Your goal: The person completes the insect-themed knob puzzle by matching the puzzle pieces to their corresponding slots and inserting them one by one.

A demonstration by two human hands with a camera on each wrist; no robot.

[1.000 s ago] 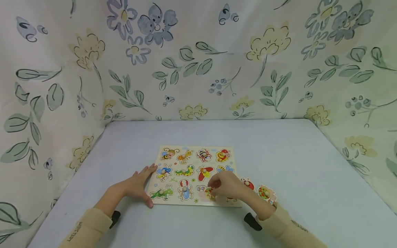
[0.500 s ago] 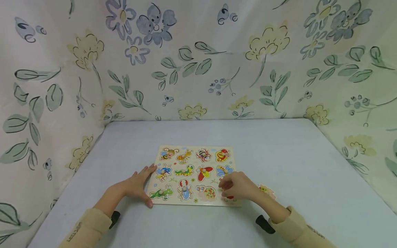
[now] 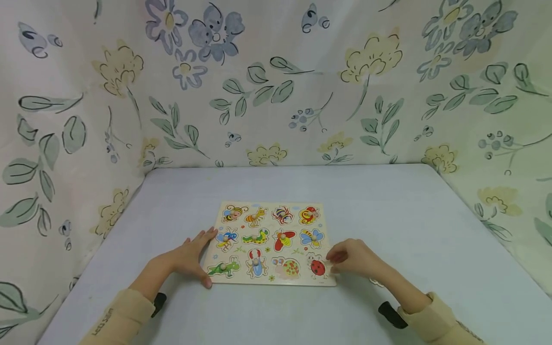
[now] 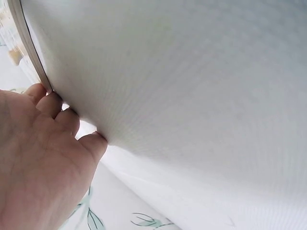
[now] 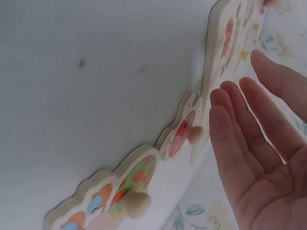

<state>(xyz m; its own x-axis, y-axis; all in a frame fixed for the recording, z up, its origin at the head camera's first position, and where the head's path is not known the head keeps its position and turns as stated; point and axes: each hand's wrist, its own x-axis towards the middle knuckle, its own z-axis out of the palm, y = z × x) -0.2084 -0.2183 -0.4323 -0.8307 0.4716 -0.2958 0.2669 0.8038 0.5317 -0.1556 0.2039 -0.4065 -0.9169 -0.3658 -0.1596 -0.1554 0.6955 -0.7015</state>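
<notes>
Right hand (image 3: 351, 258), fingers loose and empty, hovers just right of the square wooden insect puzzle board (image 3: 269, 243); a loose knobbed wooden puzzle piece (image 5: 184, 129) lies beside it.

Left hand (image 3: 189, 258) rests flat-fingered against the board's left edge.

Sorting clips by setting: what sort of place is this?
Likely a small tabletop recording booth: flower-printed cloth hangs on three sides of a pale table, on which lies a children's wooden insect peg puzzle.

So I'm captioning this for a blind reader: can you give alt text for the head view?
A person's left hand rests on the left edge of a wooden insect peg puzzle on a pale table. The right hand hovers empty beside the ladybird piece at the board's near right corner.
</notes>
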